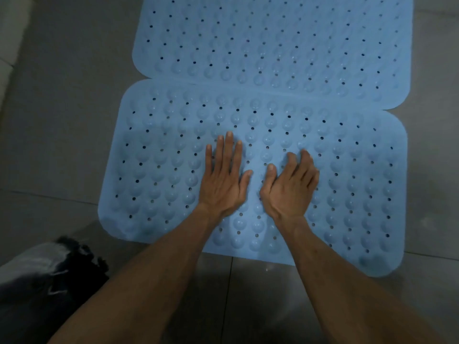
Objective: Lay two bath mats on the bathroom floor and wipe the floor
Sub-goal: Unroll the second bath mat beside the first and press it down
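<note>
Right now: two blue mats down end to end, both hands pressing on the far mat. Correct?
Not quite. In the head view both the left hand and right hand press on the near mat, not the far mat. The two blue mats do lie end to end.

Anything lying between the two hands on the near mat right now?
Nothing loose: between the left hand and right hand, the head view shows only a bare strip of the near mat.
</note>
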Demonstrator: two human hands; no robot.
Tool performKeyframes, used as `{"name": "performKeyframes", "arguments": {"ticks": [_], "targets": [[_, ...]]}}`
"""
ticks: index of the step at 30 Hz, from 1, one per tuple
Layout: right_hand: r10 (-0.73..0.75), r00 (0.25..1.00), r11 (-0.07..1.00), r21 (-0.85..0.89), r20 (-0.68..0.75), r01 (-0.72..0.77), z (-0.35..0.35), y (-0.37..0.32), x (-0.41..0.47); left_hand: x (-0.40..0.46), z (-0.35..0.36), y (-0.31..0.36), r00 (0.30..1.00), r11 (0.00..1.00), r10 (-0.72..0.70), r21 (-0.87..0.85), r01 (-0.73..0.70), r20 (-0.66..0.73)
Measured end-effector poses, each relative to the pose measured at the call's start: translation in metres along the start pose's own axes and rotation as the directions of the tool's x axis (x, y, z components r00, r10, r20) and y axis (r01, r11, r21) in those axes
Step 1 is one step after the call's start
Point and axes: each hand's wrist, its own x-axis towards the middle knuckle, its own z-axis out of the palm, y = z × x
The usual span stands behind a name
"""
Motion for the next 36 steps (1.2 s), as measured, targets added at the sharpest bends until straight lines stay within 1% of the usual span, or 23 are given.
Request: {"name": "performKeyframes", "arguments": {"ticks": [2,3,5,7,9,11,13,14,19,22,24,26,27,28,30,31,33,36], "targets": [[-0.042,0.999,0.999,-0.028,0.006,0.042,-0.001,0.001,0.002,0.0,0.001,-0.002,0.998,0.996,-0.048,-0.076,0.051,0.034],[-0.058,0.998,0.998,-0.024,-0.017,0.058,-0.002,0.001,0.003,0.002,-0.001,-0.001,0.994,0.989,-0.098,-0.108,0.102,0.039],[-0.085,0.996,0.996,0.017,-0.035,0.085,-0.001,0.003,0.001,0.006,-0.003,-0.002,0.983,0.979,-0.169,-0.108,0.175,0.069],[-0.102,0.994,0.994,0.043,-0.04,0.104,0.002,0.001,0.002,0.008,0.005,-0.002,0.985,0.988,-0.15,-0.029,0.153,0.082],[-0.091,0.996,0.995,0.032,-0.023,0.091,-0.003,-0.001,0.007,0.013,-0.003,0.003,0.985,0.989,-0.15,0.006,0.15,0.085],[-0.078,0.997,0.996,0.04,0.022,0.077,-0.008,-0.001,0.005,0.009,-0.005,0.004,0.981,0.989,-0.144,-0.016,0.148,0.133],[-0.085,0.995,0.995,0.048,0.049,0.083,-0.007,-0.002,0.006,0.008,-0.001,0.003,0.98,0.989,-0.144,-0.001,0.146,0.141],[-0.075,0.996,0.996,0.052,0.052,0.073,-0.006,-0.001,0.008,0.01,0.0,0.002,0.976,0.987,-0.161,-0.005,0.163,0.147],[-0.081,0.994,0.996,0.045,0.069,0.078,-0.008,-0.001,0.004,0.008,0.0,0.002,0.973,0.988,-0.153,0.004,0.154,0.17],[-0.099,0.994,0.995,0.031,0.043,0.098,-0.007,0.001,0.003,0.005,0.001,0.001,0.974,0.988,-0.157,0.024,0.155,0.162],[-0.099,0.994,0.995,0.028,0.051,0.098,-0.005,0.001,0.002,0.004,0.002,0.002,0.971,0.986,-0.165,0.008,0.166,0.171],[-0.098,0.99,0.995,0.031,0.1,0.096,-0.008,0.001,0.002,0.006,-0.002,0.001,0.956,0.983,-0.175,-0.02,0.185,0.234],[-0.11,0.982,0.994,0.042,0.153,0.105,-0.013,0.002,0.003,0.008,-0.008,0.0,0.941,0.981,-0.173,-0.035,0.191,0.291],[-0.124,0.963,0.992,0.059,0.239,0.113,-0.02,0.003,0.005,0.011,-0.018,-0.001,0.916,0.981,-0.162,-0.045,0.191,0.367],[-0.162,0.882,0.987,0.062,0.442,0.15,-0.047,0.006,0.012,0.012,-0.049,-0.002,0.853,0.986,-0.141,-0.009,0.168,0.502],[-0.173,0.848,0.983,0.038,0.5,0.178,-0.067,0.008,0.013,0.01,-0.07,-0.001,0.832,0.987,-0.145,0.024,0.157,0.535],[-0.17,0.821,0.979,0.0,0.546,0.202,-0.116,0.01,0.013,0.002,-0.114,0.007,0.822,0.983,-0.177,0.057,0.174,0.542],[-0.14,0.812,0.986,0.0,0.567,0.17,-0.201,0.008,0.01,-0.011,-0.189,0.032,0.821,0.976,-0.201,0.043,0.212,0.535]]}}
